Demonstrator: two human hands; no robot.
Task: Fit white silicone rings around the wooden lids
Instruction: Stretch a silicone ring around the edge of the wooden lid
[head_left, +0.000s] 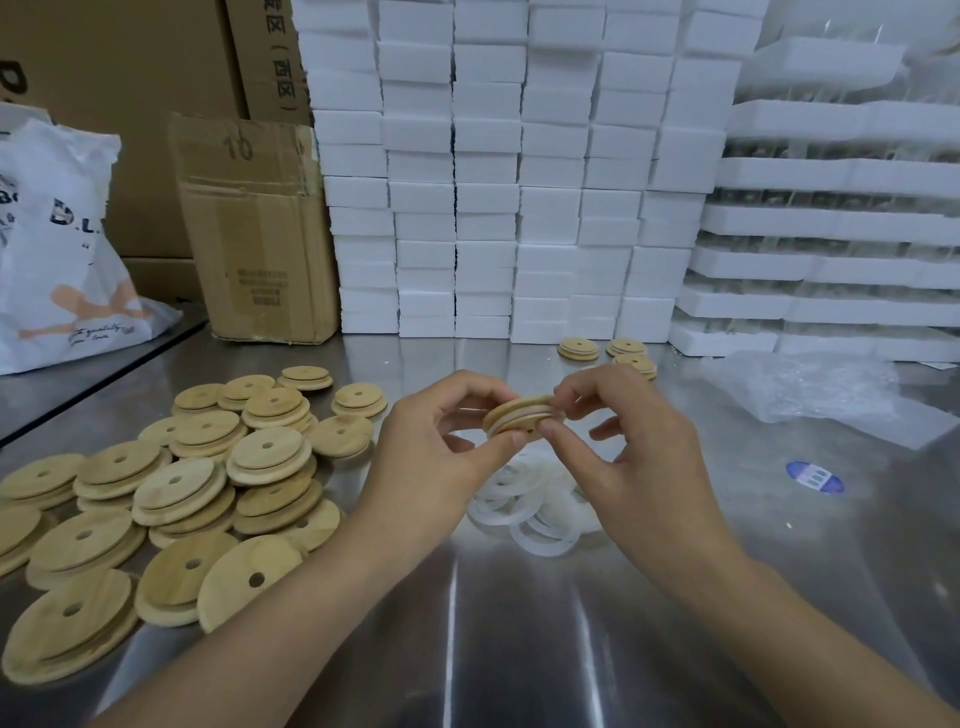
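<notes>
Two hands share one wooden lid (521, 415), raised edge-on above the steel table (519, 623), groove exposed for seating the ring (524, 417). Left hand (441, 447) pinches it steady; right hand (623, 431) pinches the rim, likely pressing silicone in. Spare rings (524, 512) lie directly beneath, bare lids (171, 493) heaped left.

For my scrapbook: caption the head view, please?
A ringed lid, held by left hand and right hand above loose rings.

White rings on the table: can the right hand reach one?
Probably yes. The white rings lie uncovered below the right hand, though it pinches the wooden lid together with the left hand and must let go first.
</notes>
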